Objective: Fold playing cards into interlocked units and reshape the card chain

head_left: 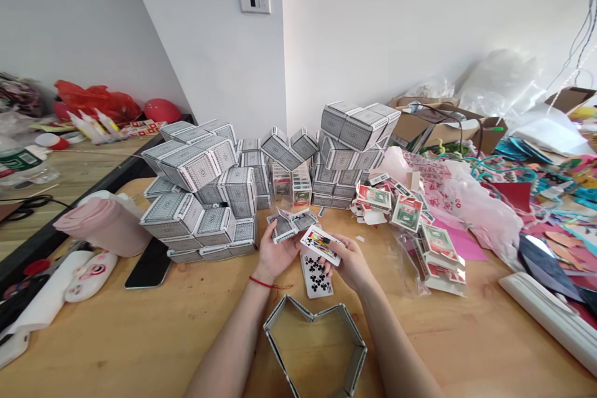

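My right hand (pixel 349 261) is closed on a playing card (pixel 321 245), a face card held face up and tilted. My left hand (pixel 276 254), a red string round its wrist, is palm up with thumb and fingers apart; its fingertips reach the card's left edge. Just beyond it lie folded grey-backed cards (pixel 286 233). Below the held card, a stack of cards with a ten of clubs (pixel 318 283) on top rests on the table. Between my forearms stands a heart-shaped frame (pixel 361 354) made of folded cards, its near tip cut off by the picture's edge.
Grey card-covered blocks (pixel 170 214) are stacked at the left, more card blocks (pixel 352 127) behind. Opened card boxes (pixel 408 211) and plastic bags (pixel 448 189) lie right. A phone (pixel 148 264), a pink roll (pixel 105 227) and a white bar-shaped object (pixel 550 314) flank the wooden table (pixel 163 342).
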